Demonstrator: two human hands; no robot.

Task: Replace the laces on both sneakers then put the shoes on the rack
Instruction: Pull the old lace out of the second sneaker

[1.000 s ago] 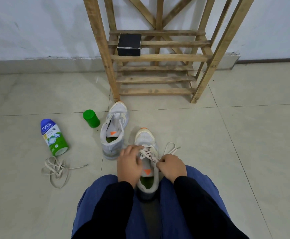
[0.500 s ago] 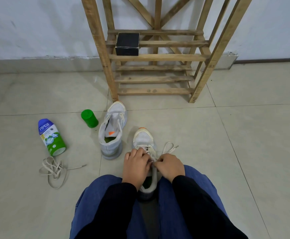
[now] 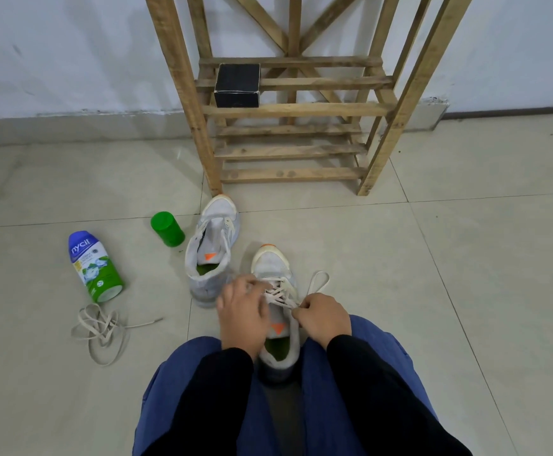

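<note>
A white sneaker with an orange toe stands on the floor between my knees, its cream lace crossed over the tongue. My left hand lies over the shoe's left side, fingers curled at the lace and blurred. My right hand pinches the lace end at the right eyelets; a loop trails to the right. A second white sneaker stands unlaced to the left. A loose cream lace lies in a heap on the tiles. The wooden rack stands ahead by the wall.
A black box sits on a rack shelf. A green cap and a fallen blue and green powder bottle lie on the tiles at the left. My blue trouser knees flank the near sneaker.
My left hand has shifted left and up along the lacing, uncovering the crossed lace. My right hand has drawn slightly right with the lace end. The view dipped a little.
</note>
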